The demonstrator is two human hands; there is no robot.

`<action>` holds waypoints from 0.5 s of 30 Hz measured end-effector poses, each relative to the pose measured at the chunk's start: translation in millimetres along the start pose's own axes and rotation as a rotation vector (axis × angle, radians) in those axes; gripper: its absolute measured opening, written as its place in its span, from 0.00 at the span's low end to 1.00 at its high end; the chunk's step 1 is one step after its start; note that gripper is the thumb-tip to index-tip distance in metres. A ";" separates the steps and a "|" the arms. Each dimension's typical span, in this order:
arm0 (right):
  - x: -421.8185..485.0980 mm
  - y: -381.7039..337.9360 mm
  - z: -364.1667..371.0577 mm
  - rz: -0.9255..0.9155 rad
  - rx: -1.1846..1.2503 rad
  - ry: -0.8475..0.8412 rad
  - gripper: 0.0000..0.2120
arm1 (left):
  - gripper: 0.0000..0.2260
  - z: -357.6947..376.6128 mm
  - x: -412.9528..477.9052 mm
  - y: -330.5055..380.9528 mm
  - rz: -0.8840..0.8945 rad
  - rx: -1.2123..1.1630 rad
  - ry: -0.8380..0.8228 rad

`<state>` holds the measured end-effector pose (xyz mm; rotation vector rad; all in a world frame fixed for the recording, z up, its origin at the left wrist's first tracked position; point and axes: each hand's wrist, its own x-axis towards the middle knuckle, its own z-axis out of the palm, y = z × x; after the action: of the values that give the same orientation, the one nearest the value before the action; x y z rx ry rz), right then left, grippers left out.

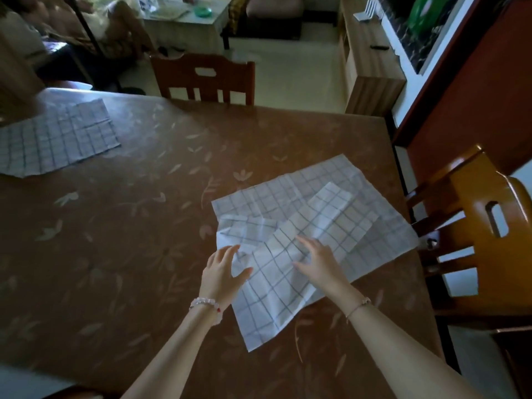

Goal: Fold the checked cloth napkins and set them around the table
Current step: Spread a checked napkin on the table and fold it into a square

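Two checked napkins lie overlapped at the right end of the surface [129, 214]: one spread napkin [383, 226] flat beneath, and a rumpled napkin [270, 283] slanted across it toward me. Both my hands are apart with fingers splayed, gripping nothing. My left hand [221, 272] rests at the rumpled cloth's left edge, and my right hand [319, 262] presses its middle, apparently to flatten it for folding. A third napkin [57, 136] lies at the far left, well apart. Folding, I judge, is barely begun.
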<state>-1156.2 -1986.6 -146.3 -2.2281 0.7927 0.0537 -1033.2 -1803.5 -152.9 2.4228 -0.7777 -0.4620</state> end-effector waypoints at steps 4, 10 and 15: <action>31.8 -17.5 8.9 -0.114 -0.145 -0.068 0.28 | 0.20 2.3 6.8 -4.4 0.040 0.022 0.002; 61.0 -24.4 17.9 -0.232 -0.416 -0.130 0.25 | 0.08 7.6 11.2 -12.9 0.091 0.032 0.045; 67.9 -11.7 19.0 -0.213 -0.488 -0.124 0.12 | 0.02 3.8 9.8 -12.5 0.173 -0.004 0.130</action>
<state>-1091.1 -2003.3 -170.8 -2.7253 0.5063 0.3075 -1022.1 -1802.4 -164.8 2.3305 -0.9180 -0.2355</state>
